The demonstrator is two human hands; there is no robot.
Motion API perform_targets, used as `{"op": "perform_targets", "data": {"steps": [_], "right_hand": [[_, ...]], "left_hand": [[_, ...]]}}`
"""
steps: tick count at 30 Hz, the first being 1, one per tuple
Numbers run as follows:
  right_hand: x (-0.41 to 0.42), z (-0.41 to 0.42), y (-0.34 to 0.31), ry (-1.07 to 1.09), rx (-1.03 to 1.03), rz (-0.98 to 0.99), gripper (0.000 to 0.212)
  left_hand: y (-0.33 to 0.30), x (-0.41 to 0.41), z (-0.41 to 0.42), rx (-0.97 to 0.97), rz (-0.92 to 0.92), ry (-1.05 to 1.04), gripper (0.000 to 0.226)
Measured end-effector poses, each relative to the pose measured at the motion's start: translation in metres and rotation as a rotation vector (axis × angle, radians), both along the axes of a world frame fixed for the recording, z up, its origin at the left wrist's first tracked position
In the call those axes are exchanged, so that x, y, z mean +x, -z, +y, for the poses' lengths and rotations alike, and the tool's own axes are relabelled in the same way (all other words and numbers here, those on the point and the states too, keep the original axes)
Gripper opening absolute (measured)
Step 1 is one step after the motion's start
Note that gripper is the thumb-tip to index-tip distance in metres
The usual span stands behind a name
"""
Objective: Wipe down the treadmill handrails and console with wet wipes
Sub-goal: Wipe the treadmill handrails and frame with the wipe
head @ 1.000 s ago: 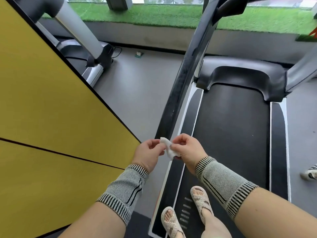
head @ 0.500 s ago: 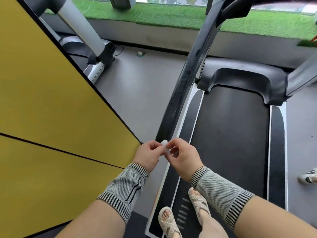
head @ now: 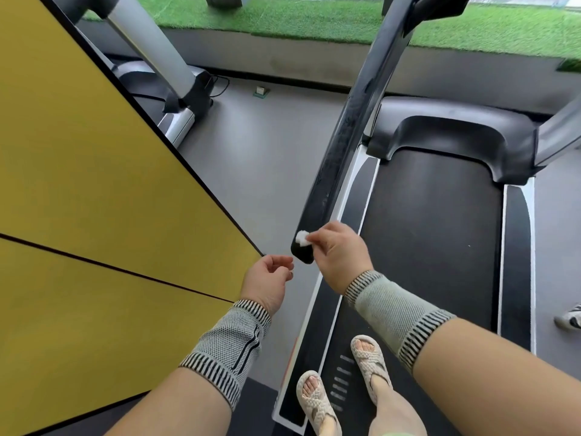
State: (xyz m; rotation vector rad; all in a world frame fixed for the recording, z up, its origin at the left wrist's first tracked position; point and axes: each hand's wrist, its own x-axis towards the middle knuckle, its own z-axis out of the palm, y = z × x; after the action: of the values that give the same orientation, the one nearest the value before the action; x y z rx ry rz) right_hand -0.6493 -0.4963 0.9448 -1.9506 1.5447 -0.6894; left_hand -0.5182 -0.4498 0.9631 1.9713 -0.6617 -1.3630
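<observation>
Your right hand (head: 341,256) pinches a small balled wet wipe (head: 302,238) at its fingertips, pressed to the near end of the black handrail (head: 342,146). Your left hand (head: 267,281) hangs just beside, loosely curled, holding nothing. The wipe looks light, soft and damp; grip its bunched middle firmly.

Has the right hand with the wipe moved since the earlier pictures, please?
Yes. The right hand has carried the wet wipe up and away from the left hand, onto the near end of the black handrail.
</observation>
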Motion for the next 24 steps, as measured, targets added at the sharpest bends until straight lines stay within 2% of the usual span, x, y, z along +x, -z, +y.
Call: {"op": "perform_targets", "data": {"steps": [2,5,7,10,14,19,24], "right_hand": [[0.002,0.017,0.005,-0.087,-0.03,0.04,0.018],[-0.002,0.037,0.017,-0.219,0.082,0.156,0.022],[-0.006,0.044,0.022,-0.144,0.059,0.108,0.018],[-0.003,0.036,0.018,0.044,-0.129,-0.06,0.007],[0.008,0.029,0.016,0.014,-0.155,-0.008,0.006],[-0.001,0.043,0.038,-0.051,0.072,0.135,0.021],[0.006,0.043,0.023,0.024,-0.127,-0.052,0.006]], "left_hand": [[0.001,0.0,-0.001,0.003,0.0,0.007,0.022],[0.002,0.0,0.0,0.005,-0.029,0.039,0.022],[0.002,0.001,0.0,0.003,-0.045,0.049,0.023],[0.003,0.002,-0.001,0.015,-0.054,0.046,0.024],[0.003,-0.001,0.003,0.025,-0.05,0.053,0.023],[0.005,0.0,0.004,0.042,-0.079,0.087,0.024],[0.006,-0.001,0.003,0.05,-0.093,0.097,0.024]]}}
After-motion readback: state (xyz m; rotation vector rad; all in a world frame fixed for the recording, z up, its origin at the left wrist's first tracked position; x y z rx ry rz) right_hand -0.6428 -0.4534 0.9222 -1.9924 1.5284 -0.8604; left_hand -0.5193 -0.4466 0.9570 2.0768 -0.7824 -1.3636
